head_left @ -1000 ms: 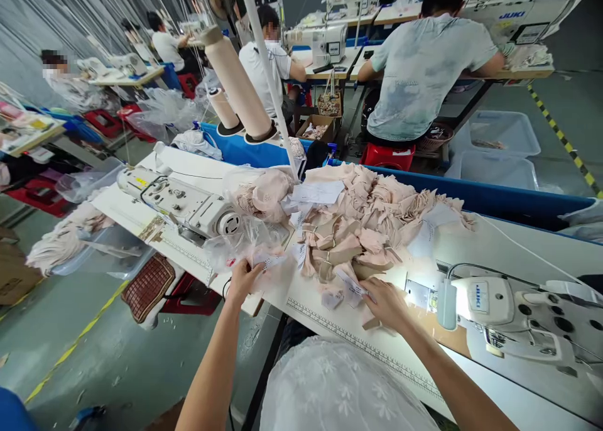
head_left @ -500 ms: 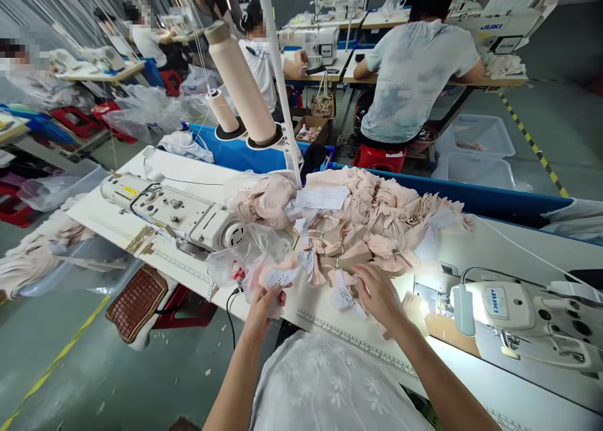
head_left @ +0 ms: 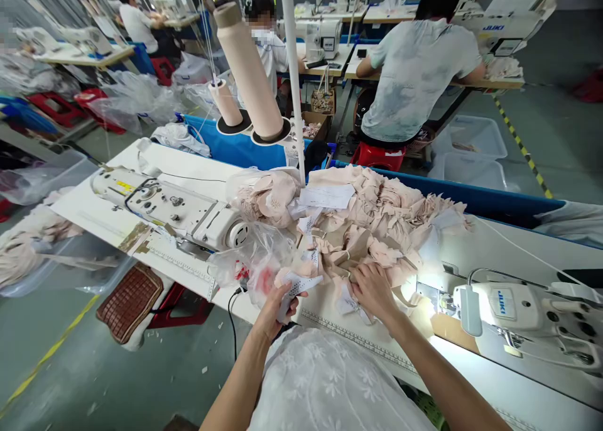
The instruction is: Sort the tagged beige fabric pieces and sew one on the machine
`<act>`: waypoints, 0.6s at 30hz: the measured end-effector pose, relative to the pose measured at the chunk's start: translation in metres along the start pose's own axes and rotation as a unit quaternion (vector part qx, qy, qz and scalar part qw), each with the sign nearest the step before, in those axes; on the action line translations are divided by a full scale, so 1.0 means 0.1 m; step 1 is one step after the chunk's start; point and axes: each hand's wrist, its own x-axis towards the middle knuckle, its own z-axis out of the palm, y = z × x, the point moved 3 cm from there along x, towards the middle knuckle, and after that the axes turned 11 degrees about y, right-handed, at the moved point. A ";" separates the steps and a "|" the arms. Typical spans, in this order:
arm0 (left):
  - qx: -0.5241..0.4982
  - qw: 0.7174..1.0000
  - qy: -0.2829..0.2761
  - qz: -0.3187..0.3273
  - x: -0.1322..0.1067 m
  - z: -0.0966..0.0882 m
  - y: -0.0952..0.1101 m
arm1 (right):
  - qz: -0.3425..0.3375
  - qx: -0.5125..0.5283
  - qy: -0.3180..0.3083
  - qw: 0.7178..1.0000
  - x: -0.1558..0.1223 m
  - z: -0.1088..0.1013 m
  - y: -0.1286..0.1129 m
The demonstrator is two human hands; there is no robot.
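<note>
My left hand [head_left: 277,310] is closed on a white slip with dark dotted marks [head_left: 301,284], its free end pointing right. Pale pink fabric shows right behind it, beside a clear plastic bag [head_left: 264,255]. My right hand [head_left: 375,293] lies at the near edge of a heap of pale pink fabric pieces [head_left: 377,195], with its fingers curled over some of them; the fingertips are partly hidden. Another white dotted slip [head_left: 347,302] hangs out under that hand. A white paper sheet [head_left: 327,196] rests on the heap.
A lit sewing machine [head_left: 513,305] stands at right, and another machine head [head_left: 169,205] lies at left on the table [head_left: 330,324]. Thread cones [head_left: 249,73] and a white pole [head_left: 293,73] rise behind. Co-workers sit beyond, one in a pale shirt [head_left: 419,82].
My left hand has moved slightly right with the white slip, which now points more to the right. My right hand has come down onto the fabric pieces. The view has shifted a little.
</note>
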 end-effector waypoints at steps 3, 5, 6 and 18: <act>0.035 0.999 0.006 0.019 -0.01 -0.07 -0.04 | 0.020 0.002 -0.006 1.000 -0.11 0.00 -0.02; 0.060 0.998 0.006 0.025 -0.01 -0.11 -0.08 | 0.038 0.009 -0.007 0.999 -0.17 -0.02 0.00; 0.073 0.997 0.004 0.027 -0.02 -0.12 -0.10 | 0.048 0.013 -0.007 0.999 -0.20 -0.04 0.01; 0.308 0.912 -0.190 0.192 -0.14 0.47 -0.10 | 0.158 0.049 -0.044 0.985 -0.50 -0.20 -0.04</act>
